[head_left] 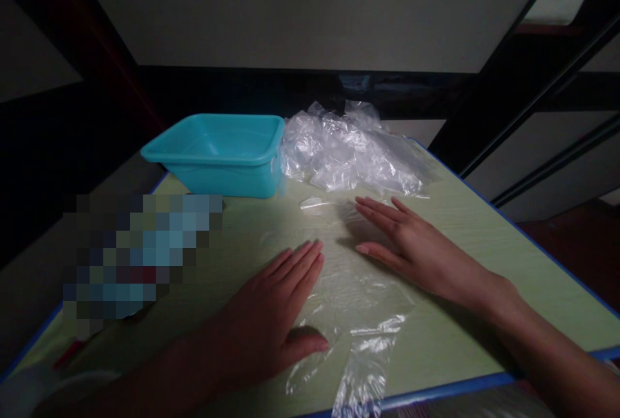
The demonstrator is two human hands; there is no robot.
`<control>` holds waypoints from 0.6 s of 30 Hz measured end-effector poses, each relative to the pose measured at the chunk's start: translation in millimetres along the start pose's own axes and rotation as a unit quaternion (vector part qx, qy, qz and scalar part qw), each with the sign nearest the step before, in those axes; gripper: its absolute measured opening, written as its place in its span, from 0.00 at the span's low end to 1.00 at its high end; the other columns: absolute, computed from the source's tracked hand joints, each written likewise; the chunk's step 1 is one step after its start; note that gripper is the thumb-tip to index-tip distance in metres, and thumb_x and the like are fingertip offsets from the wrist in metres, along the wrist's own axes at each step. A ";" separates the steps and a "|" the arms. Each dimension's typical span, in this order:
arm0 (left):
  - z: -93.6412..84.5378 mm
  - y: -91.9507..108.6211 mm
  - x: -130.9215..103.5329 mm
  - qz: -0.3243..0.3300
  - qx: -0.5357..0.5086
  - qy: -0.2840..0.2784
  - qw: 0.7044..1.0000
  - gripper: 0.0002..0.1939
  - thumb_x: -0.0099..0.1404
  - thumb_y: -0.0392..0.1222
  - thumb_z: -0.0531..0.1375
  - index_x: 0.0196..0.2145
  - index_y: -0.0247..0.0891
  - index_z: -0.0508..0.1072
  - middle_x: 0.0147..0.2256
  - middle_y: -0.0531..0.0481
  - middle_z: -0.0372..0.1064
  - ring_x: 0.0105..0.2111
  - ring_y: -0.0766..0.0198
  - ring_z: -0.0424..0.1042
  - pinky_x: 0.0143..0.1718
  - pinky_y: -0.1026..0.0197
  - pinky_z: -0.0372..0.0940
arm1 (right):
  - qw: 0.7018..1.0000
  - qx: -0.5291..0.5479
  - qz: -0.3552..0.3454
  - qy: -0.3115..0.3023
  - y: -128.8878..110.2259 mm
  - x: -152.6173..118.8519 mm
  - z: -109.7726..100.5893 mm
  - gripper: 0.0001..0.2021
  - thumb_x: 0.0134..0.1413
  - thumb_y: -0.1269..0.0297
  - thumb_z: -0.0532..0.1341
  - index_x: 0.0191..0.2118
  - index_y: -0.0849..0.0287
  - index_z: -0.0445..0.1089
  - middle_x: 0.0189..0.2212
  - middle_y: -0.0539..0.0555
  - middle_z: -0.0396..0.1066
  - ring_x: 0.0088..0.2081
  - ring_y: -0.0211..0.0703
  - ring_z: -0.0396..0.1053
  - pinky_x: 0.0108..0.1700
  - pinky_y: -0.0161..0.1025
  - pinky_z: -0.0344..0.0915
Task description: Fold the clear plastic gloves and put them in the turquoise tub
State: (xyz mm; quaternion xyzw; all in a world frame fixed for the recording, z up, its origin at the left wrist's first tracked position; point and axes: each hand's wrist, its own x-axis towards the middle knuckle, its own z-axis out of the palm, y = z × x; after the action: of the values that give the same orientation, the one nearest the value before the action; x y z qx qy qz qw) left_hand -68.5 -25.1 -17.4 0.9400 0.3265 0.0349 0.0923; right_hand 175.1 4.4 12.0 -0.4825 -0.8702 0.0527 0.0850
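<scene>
A clear plastic bag (358,302) lies spread out on the tabletop, its crinkled lower end hanging at the near blue edge. My left hand (285,308) rests flat over the bag's left side, fingers stretched out and thumb apart. On the other side, my right hand (407,243) is held at the bag's upper right, palm turned inward, fingers extended and the thumb spread away. Neither hand grips anything. Whether the right hand touches the plastic, I cannot tell.
Behind the hands stands a turquoise plastic basin (227,172). Beside it is a heap of crumpled clear bags (349,146). A pixelated patch covers something at the left, with a small red item (68,353) below it. The yellowish table (484,243) has blue edging.
</scene>
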 end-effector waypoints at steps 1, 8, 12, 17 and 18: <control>0.9 -0.8 0.2 -0.002 -0.003 -0.007 1.000 0.43 0.59 0.55 0.58 0.62 0.29 0.45 0.63 0.35 0.40 0.63 0.51 0.41 0.59 0.48 0.49 | 1.000 0.020 -0.015 0.012 -8.0 1.6 0.9 0.30 0.61 0.53 0.49 0.62 0.69 0.50 0.61 0.64 0.51 0.61 0.50 0.51 0.62 0.54 0.45; 7.7 -5.4 2.6 0.000 -0.048 0.020 0.999 0.53 0.48 0.67 0.60 0.61 0.29 0.50 0.61 0.32 0.48 0.62 0.46 0.47 0.60 0.45 0.46 | 0.983 0.114 -0.133 -0.059 -54.0 6.6 26.1 0.40 0.55 0.51 0.55 0.62 0.77 0.44 0.63 0.70 0.40 0.64 0.52 0.38 0.63 0.53 0.42; 6.4 -6.2 2.6 -0.010 -0.049 0.020 0.999 0.57 0.45 0.69 0.61 0.61 0.28 0.48 0.61 0.31 0.47 0.62 0.46 0.47 0.61 0.46 0.45 | 0.979 0.126 -0.125 -0.099 -59.8 6.9 35.3 0.46 0.52 0.45 0.56 0.63 0.78 0.39 0.63 0.71 0.31 0.64 0.53 0.29 0.63 0.54 0.38; 2.4 -8.6 2.5 -0.017 -0.030 -0.017 0.999 0.63 0.42 0.73 0.58 0.62 0.24 0.43 0.63 0.28 0.39 0.63 0.44 0.41 0.60 0.43 0.44 | 0.983 0.099 -0.115 -0.098 -47.0 6.0 35.6 0.46 0.53 0.40 0.51 0.64 0.76 0.36 0.64 0.69 0.30 0.64 0.50 0.27 0.63 0.53 0.36; 1.8 -8.9 2.6 -0.022 -0.030 -0.025 0.999 0.63 0.42 0.73 0.58 0.63 0.24 0.42 0.63 0.28 0.38 0.63 0.45 0.41 0.60 0.44 0.44 | 0.985 0.091 -0.108 -0.100 -42.2 6.1 34.4 0.47 0.53 0.39 0.50 0.64 0.76 0.36 0.64 0.69 0.30 0.64 0.51 0.27 0.63 0.53 0.36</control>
State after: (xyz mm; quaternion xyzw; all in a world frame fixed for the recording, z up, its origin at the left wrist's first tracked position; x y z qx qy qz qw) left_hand -71.6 -16.9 -20.9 0.9299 0.3436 0.0187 0.1295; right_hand 130.0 -13.1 -13.8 -0.3681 -0.9129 0.1703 0.0458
